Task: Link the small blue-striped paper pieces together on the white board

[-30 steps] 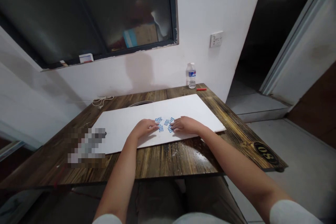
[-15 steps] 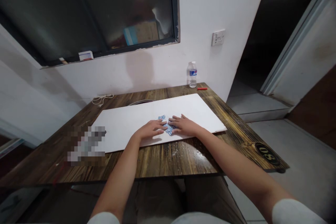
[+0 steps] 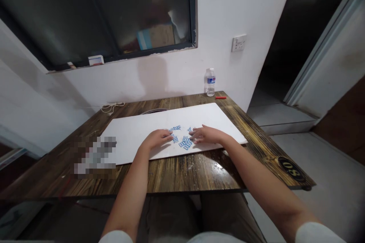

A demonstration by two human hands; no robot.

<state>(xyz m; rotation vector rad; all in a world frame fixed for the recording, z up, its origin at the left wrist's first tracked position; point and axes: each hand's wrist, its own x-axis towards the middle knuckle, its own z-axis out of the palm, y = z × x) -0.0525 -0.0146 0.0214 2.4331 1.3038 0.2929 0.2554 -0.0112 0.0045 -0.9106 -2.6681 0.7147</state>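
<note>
Several small flat pieces with blue markings [image 3: 185, 143] lie loosely on a white board [image 3: 134, 133]. My left hand [image 3: 158, 138] is open, palm down, with its fingertips at the left edge of these pieces, touching or just above some of them. On the other side, my right hand [image 3: 208, 135] is open too, fingers spread over the pieces at the right; some are partly hidden beneath the fingertips. White board shows between the two hands. What is printed on the pieces is too small to read.
The board rests on a dark wooden table [image 3: 171, 176]. Toward the wall stand a clear plastic bottle [image 3: 210, 83] and a red pen-like stick [image 3: 220, 98]. A white cable [image 3: 112, 107] lies at the back left. A blurred-out patch [image 3: 97, 155] covers something at the left.
My hands have moved apart, the left one leftward and the right one rightward. The pieces, bunched under both hands before, are now more spread out.
</note>
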